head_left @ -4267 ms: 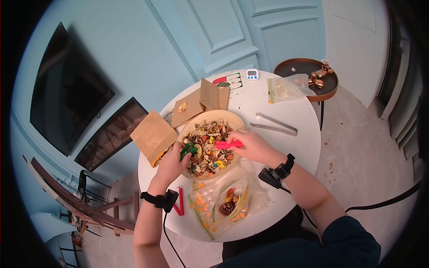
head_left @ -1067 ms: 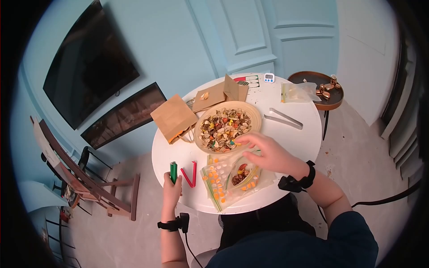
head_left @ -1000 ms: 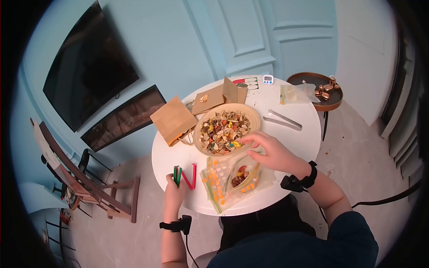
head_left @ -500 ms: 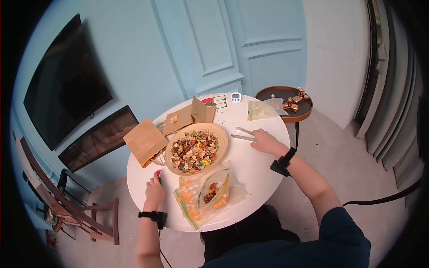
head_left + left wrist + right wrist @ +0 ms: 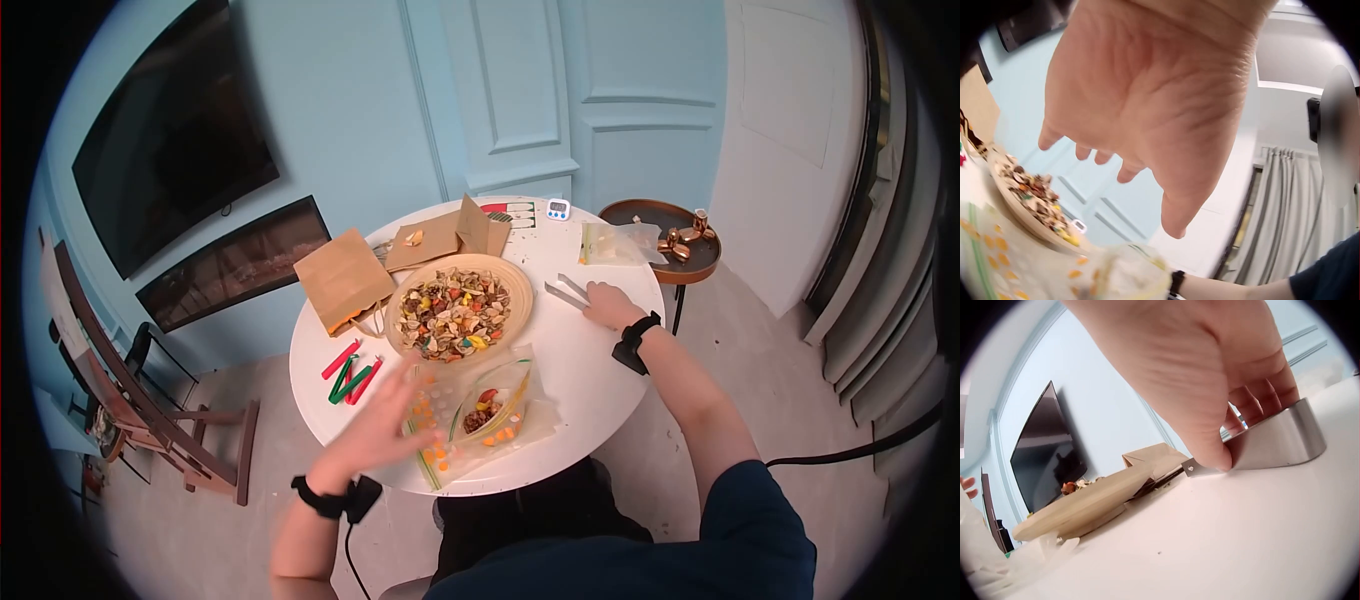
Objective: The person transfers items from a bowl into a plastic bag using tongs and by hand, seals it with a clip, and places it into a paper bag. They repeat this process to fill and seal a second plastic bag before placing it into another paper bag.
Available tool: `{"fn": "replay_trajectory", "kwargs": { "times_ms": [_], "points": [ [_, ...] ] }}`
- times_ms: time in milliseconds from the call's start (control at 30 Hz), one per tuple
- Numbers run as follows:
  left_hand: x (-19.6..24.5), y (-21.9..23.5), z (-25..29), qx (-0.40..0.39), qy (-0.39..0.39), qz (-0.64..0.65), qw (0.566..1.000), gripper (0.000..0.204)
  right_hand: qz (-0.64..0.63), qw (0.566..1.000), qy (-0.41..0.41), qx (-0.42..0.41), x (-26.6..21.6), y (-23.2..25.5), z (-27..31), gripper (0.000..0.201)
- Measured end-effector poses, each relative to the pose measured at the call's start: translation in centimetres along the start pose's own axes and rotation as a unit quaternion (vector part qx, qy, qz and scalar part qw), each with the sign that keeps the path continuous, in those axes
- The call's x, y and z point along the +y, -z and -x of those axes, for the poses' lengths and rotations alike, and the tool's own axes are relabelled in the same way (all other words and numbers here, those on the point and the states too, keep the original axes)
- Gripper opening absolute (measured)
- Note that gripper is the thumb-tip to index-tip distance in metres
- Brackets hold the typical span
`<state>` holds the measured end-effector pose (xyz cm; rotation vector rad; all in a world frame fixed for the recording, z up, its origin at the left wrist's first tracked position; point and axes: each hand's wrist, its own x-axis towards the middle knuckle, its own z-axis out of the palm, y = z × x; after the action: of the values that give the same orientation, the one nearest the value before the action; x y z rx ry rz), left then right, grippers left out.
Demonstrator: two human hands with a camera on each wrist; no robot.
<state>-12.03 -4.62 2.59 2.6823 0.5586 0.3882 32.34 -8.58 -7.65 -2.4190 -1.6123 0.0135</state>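
Observation:
My right hand (image 5: 608,305) grips metal tongs (image 5: 1279,440) lying on the white table, thumb on one arm and fingers along the other. In the head view their tips point toward a round woven basket (image 5: 517,290) of mixed dried pieces. My left hand (image 5: 375,425), fingers spread and blurred, is over the table's near left, holding nothing. The left wrist view shows its bare palm (image 5: 1141,106). Just beyond it lie green V-shaped plastic tweezers (image 5: 350,385) and red plastic tweezers (image 5: 341,359). A dotted zip bag (image 5: 520,425) containing a pine cone and dried bits lies right of this hand.
Brown paper bags (image 5: 345,280) stand and lie behind the basket. Toward the back are a small timer (image 5: 558,209) and another clear zip bag (image 5: 615,243). A round side table (image 5: 712,262) with copper-coloured ornaments stands at the back right.
My left hand has put down the green tweezers beside the red ones and drawn back toward me. My right hand has moved from the basket's near side to the tongs and taken hold.

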Motion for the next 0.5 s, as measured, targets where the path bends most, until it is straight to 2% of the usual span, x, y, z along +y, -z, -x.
{"fn": "replay_trajectory", "kwargs": {
  "times_ms": [33,67,133,167,233,267,333,367,433,467,500],
  "points": [
    [1.4,-0.2,0.2,-0.045,-0.06,0.058,0.995,0.075,-0.004,1.0,-0.006,-0.021,0.2,0.3,0.1,0.035],
    [2.4,-0.8,0.4,-0.045,-0.062,0.059,0.995,0.075,-0.003,1.0,-0.007,-0.02,0.7,0.4,0.2,0.035],
    [3.7,-2.2,1.2,-0.057,-0.122,-0.063,0.989,0.061,-0.078,0.997,-0.013,0.008,1.7,0.4,0.5,0.036],
    [3.6,-3.0,1.6,-0.056,-0.123,-0.06,0.989,0.061,-0.076,0.997,-0.013,0.007,1.9,0.6,0.9,0.036],
    [2.8,-4.8,1.8,-0.019,-0.062,-0.218,0.974,0.051,-0.224,0.972,-0.069,0.012,2.0,1.3,2.0,0.037],
    [2.3,-5.3,1.6,-0.017,-0.063,-0.217,0.974,0.051,-0.222,0.973,-0.069,0.012,2.2,0.9,2.2,0.037],
    [1.3,-5.8,1.4,-0.016,-0.045,-0.232,0.971,0.038,-0.307,0.944,-0.044,0.116,2.3,0.1,2.6,0.037],
    [1.0,-5.9,1.2,-0.014,-0.046,-0.231,0.972,0.038,-0.304,0.944,-0.043,0.117,1.6,0.7,3.2,0.037],
    [0.8,-5.8,0.5,-0.079,0.032,-0.047,0.995,0.029,-0.469,0.877,-0.085,0.057,-1.8,2.7,5.3,0.035],
    [0.5,-5.9,0.2,-0.077,0.031,-0.045,0.996,0.029,-0.466,0.879,-0.085,0.057,-2.9,3.2,5.9,0.035],
    [0.2,-6.1,0.1,-0.023,-0.001,-0.084,0.996,0.027,-0.477,0.876,-0.061,0.05,-4.0,3.4,6.5,0.034]
  ]
}}
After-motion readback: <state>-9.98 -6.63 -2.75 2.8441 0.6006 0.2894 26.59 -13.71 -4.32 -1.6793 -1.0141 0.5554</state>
